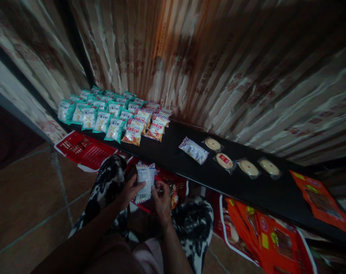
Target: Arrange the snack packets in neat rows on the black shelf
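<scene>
1. Long black flat shelf (173, 142): runs across, beyond both hands. I'd lift well above its front edge.
2. Block of teal-and-white plastic snack packets (115, 128): on the shelf's left end. I'd steer wide; a bump could topple some.
3. Red plastic basket (182, 182): beneath the hands. I'd work over it; drops likely land inside.
4. Left hand (131, 190): clamped on the held packet's left side, thumb on top.
5. Right hand (162, 196): fingers curled at its right edge; can't tell if pinching.
6. White film packet with red-and-blue striped ends (145, 180): between both hands. I'd grip lightly; film probably crumples.
</scene>
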### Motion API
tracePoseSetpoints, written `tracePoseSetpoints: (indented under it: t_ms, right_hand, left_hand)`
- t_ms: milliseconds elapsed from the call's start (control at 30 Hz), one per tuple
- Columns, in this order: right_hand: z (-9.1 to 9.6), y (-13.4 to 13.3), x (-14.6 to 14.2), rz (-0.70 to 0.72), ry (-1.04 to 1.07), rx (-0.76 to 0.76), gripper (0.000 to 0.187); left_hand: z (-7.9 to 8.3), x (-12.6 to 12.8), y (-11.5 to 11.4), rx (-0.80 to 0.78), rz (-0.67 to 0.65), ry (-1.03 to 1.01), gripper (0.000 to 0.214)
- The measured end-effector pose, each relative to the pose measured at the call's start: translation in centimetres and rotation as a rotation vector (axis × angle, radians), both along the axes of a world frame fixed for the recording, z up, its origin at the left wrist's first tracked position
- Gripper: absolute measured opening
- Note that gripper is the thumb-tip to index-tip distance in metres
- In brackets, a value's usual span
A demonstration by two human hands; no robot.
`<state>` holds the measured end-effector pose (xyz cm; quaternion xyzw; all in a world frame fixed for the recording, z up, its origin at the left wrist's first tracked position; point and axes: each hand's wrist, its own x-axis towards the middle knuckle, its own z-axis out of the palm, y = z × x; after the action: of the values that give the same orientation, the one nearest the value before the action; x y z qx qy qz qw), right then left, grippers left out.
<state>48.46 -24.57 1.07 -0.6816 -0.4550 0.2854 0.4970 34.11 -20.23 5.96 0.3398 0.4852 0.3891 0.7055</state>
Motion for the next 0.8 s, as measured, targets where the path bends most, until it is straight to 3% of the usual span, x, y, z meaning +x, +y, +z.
tracePoseSetpoints:
  t_ms: [200,467,800]
  right_hand:
    - [0.3,0.0,-0.2,0.071,0.104,-0.009,0.019]
    - [1.3,0.0,-0.3,0.085,0.207,0.000,0.022]
    - [1.1,-0.1,-0.1,0.135,0.512,-0.064,0.028]
  left_hand:
    - [-0.3,-0.1,0.1,0.014,-0.055,0.035,0.048]
    - [-0.2,-0.3,0.0,-0.034,-0.023,0.111,0.043]
    - [-0.7,-0.6,0.4,0.176,-0.080,0.234,0.037]
